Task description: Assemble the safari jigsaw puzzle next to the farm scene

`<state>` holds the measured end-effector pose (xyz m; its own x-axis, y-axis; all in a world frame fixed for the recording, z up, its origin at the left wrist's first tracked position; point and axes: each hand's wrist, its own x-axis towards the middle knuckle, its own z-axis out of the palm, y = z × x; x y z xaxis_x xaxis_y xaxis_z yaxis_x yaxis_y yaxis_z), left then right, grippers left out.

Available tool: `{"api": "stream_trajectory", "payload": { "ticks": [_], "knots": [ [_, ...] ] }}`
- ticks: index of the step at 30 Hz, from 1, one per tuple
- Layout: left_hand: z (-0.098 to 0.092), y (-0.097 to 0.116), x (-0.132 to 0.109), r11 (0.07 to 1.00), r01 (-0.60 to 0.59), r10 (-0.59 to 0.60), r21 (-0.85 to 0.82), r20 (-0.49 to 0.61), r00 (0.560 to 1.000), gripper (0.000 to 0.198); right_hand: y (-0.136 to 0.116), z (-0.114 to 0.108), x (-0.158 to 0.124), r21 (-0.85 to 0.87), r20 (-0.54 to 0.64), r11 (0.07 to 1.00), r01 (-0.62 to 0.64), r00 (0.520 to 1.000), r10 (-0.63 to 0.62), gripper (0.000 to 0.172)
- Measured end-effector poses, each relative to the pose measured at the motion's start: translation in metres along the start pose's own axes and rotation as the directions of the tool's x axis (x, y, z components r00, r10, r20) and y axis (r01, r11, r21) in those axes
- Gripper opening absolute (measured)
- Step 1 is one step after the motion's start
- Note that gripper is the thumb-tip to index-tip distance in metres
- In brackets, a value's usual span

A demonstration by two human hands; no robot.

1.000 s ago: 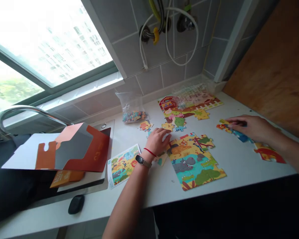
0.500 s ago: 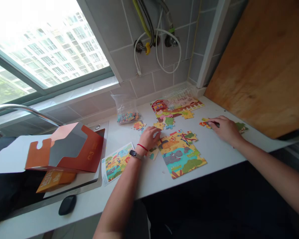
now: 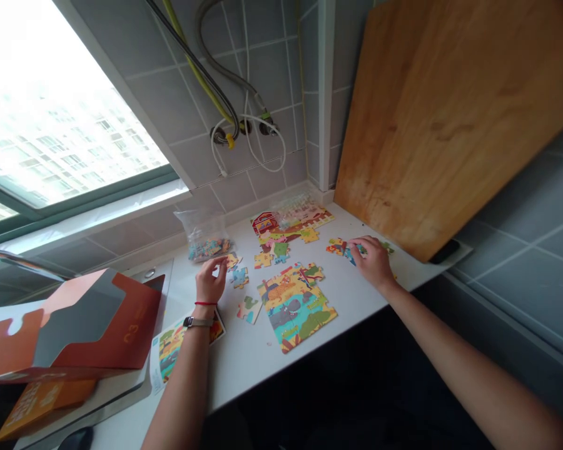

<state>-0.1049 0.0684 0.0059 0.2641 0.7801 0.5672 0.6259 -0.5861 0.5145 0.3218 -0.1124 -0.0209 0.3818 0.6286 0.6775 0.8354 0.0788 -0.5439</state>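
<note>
The jigsaw pieces lie at the bench's back edge, under our right hand, its fingers curled over them; we cannot tell whether they pinch one. Our left hand hangs spread just beside a loose piece. The part-built puzzle sits between. We judge we are sorting pieces; the next move calls for lifting one cleanly.

A half-built cardboard jigsaw puzzle on the white countertop, a clear plastic bag behind it to the left, a flat wooden board leaning behind my right hand (at the counter's far right), an open cardboard box far left
</note>
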Motion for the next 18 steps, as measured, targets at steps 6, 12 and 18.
{"api": "stream_trajectory", "payload": {
  "ticks": [6,12,18],
  "knots": [
    [-0.027,0.025,-0.022,0.999,-0.042,0.036,0.023,0.222,0.974,0.039,-0.007,-0.001,-0.001,0.120,0.023,0.993,0.015,1.000,-0.017,0.021],
    [-0.033,0.049,-0.108,0.969,-0.147,0.054,0.198,0.412,0.909,0.070,-0.004,-0.002,-0.002,0.126,-0.012,0.991,0.050,0.999,-0.049,0.020],
    [-0.029,0.081,-0.168,0.971,-0.131,0.078,0.200,0.254,0.964,0.034,-0.042,-0.003,-0.009,0.136,0.111,0.928,0.346,0.926,-0.362,0.020]
  ]
}}
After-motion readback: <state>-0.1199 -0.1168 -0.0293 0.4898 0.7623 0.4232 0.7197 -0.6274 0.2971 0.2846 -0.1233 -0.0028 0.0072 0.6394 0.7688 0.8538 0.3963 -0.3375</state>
